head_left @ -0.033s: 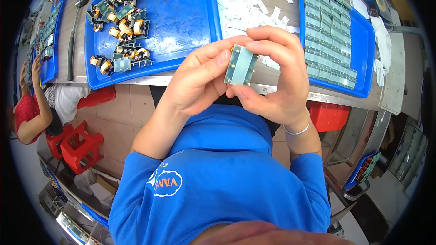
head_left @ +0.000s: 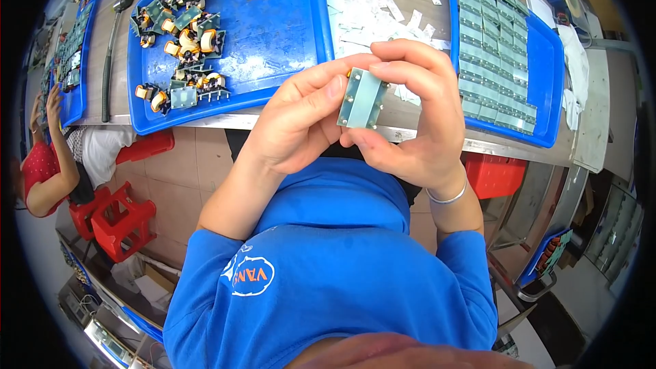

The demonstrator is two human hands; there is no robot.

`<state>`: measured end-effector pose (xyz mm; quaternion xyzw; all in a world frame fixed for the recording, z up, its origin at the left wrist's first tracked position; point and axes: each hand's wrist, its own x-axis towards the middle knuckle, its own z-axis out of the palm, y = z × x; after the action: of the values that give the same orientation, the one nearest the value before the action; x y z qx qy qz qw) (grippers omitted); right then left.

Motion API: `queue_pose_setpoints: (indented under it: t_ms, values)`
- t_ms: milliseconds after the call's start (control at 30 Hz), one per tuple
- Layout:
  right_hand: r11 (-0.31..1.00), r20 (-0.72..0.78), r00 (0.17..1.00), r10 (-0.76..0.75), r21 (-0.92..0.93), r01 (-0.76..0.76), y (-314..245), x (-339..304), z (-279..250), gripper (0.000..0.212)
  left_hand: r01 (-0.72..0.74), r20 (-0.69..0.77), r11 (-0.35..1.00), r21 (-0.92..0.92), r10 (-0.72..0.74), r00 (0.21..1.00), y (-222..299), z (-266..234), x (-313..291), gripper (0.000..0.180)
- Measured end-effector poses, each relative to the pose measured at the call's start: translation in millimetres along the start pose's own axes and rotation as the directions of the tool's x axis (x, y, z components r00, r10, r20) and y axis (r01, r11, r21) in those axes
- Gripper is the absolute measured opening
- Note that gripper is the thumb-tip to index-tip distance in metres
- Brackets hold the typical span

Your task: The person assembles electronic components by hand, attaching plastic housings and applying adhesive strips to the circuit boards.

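Observation:
Between my hands is a small green circuit board (head_left: 363,99), its flat side facing up, with a pale strip down the middle and solder points along both edges. My left hand (head_left: 294,116) grips its left edge, thumb on top and fingers beneath. Around the right side curls my right hand (head_left: 420,109), thumb at the lower edge and fingertips by the top edge. A yellow bit shows at the board's upper left corner; its underside is hidden. Beyond my left hand, a blue tray (head_left: 266,48) holds several boards with yellow-ringed coils (head_left: 184,44).
White paper slips (head_left: 369,20) lie piled on the table behind my hands. On the right, another blue tray (head_left: 547,89) holds rows of green boards (head_left: 495,55). A co-worker's arm (head_left: 58,157) reaches in at far left, near red stools (head_left: 123,222). A dark rod-shaped tool (head_left: 109,68) lies between trays.

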<state>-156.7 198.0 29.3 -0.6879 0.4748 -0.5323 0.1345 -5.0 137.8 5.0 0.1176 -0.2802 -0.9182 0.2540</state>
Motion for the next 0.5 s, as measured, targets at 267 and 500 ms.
queue_pose_setpoints:
  t_ms: [267,500]
  values:
    - [0.998,-0.014,1.0,-0.027,-0.059,0.026,7,-5,2,0.054,0.019,-0.01,1.0,0.001,-0.019,1.0,-1,-3,0,0.039]
    - [0.983,-0.013,0.999,-0.032,-0.18,0.029,11,-5,2,0.057,-0.002,-0.07,1.0,-0.027,0.0,0.998,-1,-3,3,0.032]
